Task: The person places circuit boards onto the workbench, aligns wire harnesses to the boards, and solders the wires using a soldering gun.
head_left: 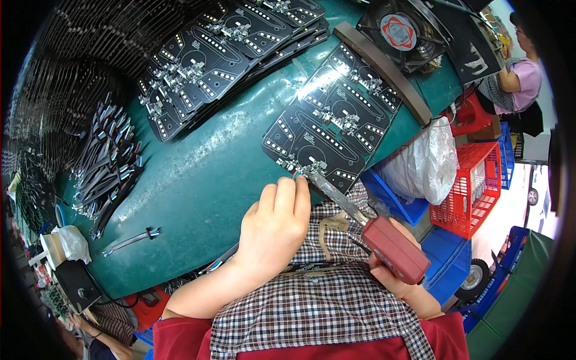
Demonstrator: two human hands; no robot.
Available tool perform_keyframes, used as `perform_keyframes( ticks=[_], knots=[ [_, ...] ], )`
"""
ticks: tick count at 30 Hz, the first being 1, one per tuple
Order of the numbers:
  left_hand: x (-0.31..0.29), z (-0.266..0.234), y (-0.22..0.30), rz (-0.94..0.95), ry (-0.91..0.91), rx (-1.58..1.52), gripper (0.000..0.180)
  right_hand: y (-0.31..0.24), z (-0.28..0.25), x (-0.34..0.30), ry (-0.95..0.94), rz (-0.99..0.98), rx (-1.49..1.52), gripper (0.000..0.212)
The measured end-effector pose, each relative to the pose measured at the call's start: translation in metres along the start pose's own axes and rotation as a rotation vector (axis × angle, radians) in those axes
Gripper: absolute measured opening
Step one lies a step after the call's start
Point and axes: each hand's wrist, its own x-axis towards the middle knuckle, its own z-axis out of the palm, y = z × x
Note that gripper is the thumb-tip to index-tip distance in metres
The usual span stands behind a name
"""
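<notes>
I log the left hand (273,225) with fingers pressed together, pinching a small bundle of coloured wires (296,175) at the near edge of the black circuit panel (333,123). The right hand (399,282) is wrapped tight round the red handle of a soldering iron (393,247); the iron's metal shaft slants up to the same near edge of the panel, tip just beside the wire ends. The panel lies flat on the green bench (204,180). Left of the panel, well apart, sits a heap of wire harnesses (105,165). Beyond the panel lies a stack of similar panels (222,48).
</notes>
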Motion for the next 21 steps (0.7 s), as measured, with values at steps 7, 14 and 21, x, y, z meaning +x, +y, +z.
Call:
perform_keyframes(
  ticks=[7,14,21],
  knots=[
    [-0.002,0.002,0.000,0.003,0.014,0.008,0.034,-0.001,0.016,-0.025,0.226,0.367,0.809,0.077],
    [-0.003,0.005,-0.001,0.015,0.026,-0.069,0.037,0.005,0.012,-0.014,0.136,0.173,0.428,0.075],
    [-0.006,0.005,-0.001,0.004,0.005,-0.059,0.039,0.005,0.007,-0.025,0.060,0.136,0.219,0.073]
  ],
)
